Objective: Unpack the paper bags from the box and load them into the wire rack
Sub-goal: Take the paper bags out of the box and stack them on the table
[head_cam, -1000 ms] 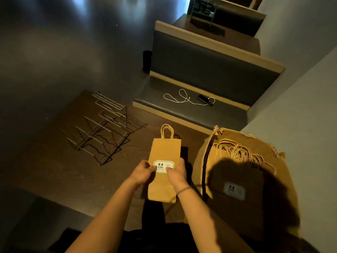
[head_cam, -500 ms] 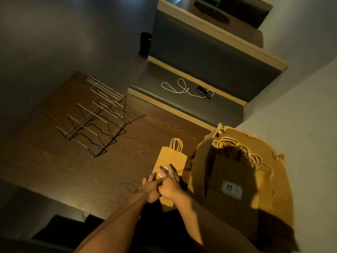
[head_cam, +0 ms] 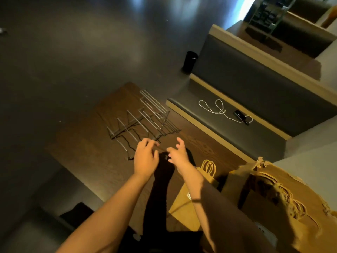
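Hands raised above a dark wooden table: left hand and right hand hover side by side with fingers loosely spread, neither holding anything. Wire rack stands on the table just beyond the fingertips. One paper bag lies flat on the table under the right forearm, handles pointing away. Cardboard box, at the right, holds more bags with looped handles. White cord lies on a bench seat.
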Tool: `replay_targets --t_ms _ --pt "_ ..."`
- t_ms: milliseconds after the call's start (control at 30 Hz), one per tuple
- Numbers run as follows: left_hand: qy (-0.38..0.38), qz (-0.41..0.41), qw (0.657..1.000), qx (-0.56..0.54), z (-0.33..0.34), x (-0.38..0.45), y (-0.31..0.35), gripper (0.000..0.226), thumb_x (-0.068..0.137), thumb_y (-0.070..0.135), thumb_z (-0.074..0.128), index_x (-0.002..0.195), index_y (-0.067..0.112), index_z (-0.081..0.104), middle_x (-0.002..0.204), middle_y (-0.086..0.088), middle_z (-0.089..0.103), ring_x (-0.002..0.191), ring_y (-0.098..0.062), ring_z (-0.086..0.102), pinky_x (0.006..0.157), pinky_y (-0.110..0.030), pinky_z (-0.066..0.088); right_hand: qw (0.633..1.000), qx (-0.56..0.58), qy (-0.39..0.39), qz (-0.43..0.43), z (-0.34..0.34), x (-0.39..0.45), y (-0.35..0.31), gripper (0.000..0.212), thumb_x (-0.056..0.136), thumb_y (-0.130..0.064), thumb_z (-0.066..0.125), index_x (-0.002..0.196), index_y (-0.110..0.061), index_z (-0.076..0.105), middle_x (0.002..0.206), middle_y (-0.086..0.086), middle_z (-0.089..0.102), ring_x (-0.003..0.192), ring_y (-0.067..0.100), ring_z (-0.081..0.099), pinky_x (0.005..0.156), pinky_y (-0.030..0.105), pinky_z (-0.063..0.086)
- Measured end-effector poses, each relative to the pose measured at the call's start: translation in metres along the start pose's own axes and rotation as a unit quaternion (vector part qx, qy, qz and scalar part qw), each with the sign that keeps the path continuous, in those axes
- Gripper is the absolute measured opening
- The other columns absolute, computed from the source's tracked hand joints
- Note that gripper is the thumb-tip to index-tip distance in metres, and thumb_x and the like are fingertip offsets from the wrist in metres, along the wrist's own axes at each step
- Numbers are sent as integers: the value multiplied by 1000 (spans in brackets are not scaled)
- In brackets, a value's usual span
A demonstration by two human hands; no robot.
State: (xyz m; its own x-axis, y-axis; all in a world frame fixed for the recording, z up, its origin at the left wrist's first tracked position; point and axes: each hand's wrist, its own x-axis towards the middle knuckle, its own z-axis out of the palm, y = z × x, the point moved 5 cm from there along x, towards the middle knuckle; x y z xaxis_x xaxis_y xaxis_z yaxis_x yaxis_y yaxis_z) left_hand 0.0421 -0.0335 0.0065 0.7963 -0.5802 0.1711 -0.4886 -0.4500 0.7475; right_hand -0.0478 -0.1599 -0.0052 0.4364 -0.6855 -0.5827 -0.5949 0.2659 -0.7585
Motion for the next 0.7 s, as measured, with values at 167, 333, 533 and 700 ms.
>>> replay_targets --t_ms 167,333,533,700 --pt "-117 -57 969 211 -40 34 -39 52 82 32 74 131 34 56 154 -1 35 147 -30 20 110 -54 33 997 73 -14 -26 47 25 -76 106 92 -21 73 152 -58 -7 167 8 15 135 34 46 97 54 54" --pt "-289 -19 918 272 -40 35 -86 78 86 33 74 151 40 31 169 -4 -2 155 -34 -8 121 -60 15 993 107 19 -35 85 46 -99 108 89 -22 76 148 -62 -6 166 12 18 133 36 49 92 52 58" --pt "-250 -50 942 216 -65 58 -116 74 93 20 67 153 40 29 169 -3 -6 156 -35 -5 124 -55 11 991 131 -8 -36 145 63 -129 96 94 -23 69 148 -61 0 161 17 28 129 37 54 77 39 63" --pt "-247 -69 944 207 -95 81 -160 91 90 5 66 157 45 19 169 2 -17 156 -35 -4 125 -53 12 995 86 -38 -40 200 74 -165 96 97 -24 66 151 -56 -7 161 16 29 127 33 56 94 40 55"
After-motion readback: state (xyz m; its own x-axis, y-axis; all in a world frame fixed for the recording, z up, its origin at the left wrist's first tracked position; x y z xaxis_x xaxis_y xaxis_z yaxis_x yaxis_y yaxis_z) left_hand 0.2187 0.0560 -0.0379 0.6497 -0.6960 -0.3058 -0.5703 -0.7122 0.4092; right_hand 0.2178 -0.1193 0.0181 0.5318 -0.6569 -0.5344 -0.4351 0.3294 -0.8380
